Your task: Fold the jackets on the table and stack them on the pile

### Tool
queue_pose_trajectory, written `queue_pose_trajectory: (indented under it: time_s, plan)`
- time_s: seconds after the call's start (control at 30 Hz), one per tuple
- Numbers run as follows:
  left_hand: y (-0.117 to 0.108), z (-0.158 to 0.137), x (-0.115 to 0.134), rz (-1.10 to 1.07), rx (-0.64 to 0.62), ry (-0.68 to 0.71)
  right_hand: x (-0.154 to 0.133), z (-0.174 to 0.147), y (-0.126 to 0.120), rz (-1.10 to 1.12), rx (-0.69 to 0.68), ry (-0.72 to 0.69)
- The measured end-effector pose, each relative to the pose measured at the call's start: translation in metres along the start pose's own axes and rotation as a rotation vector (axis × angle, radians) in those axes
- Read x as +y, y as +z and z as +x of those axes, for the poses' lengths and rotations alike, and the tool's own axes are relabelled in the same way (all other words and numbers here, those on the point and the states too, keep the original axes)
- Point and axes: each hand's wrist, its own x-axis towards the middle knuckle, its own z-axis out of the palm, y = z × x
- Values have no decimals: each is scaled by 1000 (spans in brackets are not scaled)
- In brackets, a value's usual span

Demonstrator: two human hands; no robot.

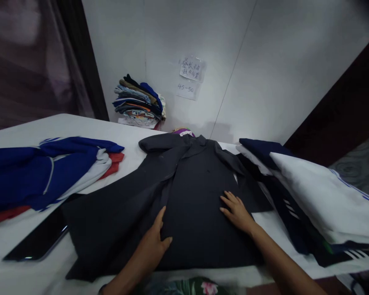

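A dark grey coat (pixel 199 221) is spread over the white-covered table, its collar at the far end and its sleeves to the sides. The left front panel is turned outward in loose folds. My left hand (pixel 152 243) is over the folds near the front edge, index finger and thumb apart; its other fingers are partly hidden. My right hand (pixel 237 211) rests flat on the coat's right half with the fingers spread. Neither hand grips anything that I can see.
Left of the coat lie a blue jacket (pixel 70 168) and a black phone-like slab (pixel 39 241), partly under the coat. Folded clothes (pixel 322 192) are piled at the right. Another clothing stack (pixel 138 102) stands against the wall, near handwritten paper signs (pixel 190 69).
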Motion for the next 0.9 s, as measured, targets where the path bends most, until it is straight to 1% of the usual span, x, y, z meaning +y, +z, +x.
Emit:
queue_pose_trajectory:
  time_s: [0.1, 0.2, 0.27, 0.4, 0.5, 0.53, 0.6, 0.73, 0.8, 0.83, 0.9]
  plan:
    - [1, -3, -3, 128, 67, 77, 34, -45, 3, -6, 187, 166]
    - [1, -2, -6, 255, 106, 153, 50, -72, 5, 64, 310, 233]
    - [1, -2, -6, 322, 103, 159, 52, -80, 4, 155, 330, 268]
    - [-1, -3, -3, 431, 112, 141, 50, -83, -5, 402, 339, 344]
    - [-1, -7, 1, 505, 107, 142, 54, -86, -8, 470, 376, 382]
    - [-1, -9, 2, 534, 95, 140, 55, -87, -7, 449, 371, 382]
    - [0, -13, 4, 591, 68, 121, 57, -90, -2, 354, 338, 339]
    - [-5, -16, 8, 651, 34, 63, 55, -93, 1, 48, 265, 274]
    - [-17, -16, 11, 620, 26, 57, 47, -89, -6, -60, 252, 236]
    - [-25, -15, 13, 595, 42, 62, 41, -84, -12, -73, 253, 191]
    - [-49, -11, 16, 562, 139, 66, 23, -70, -25, -11, 240, 69]
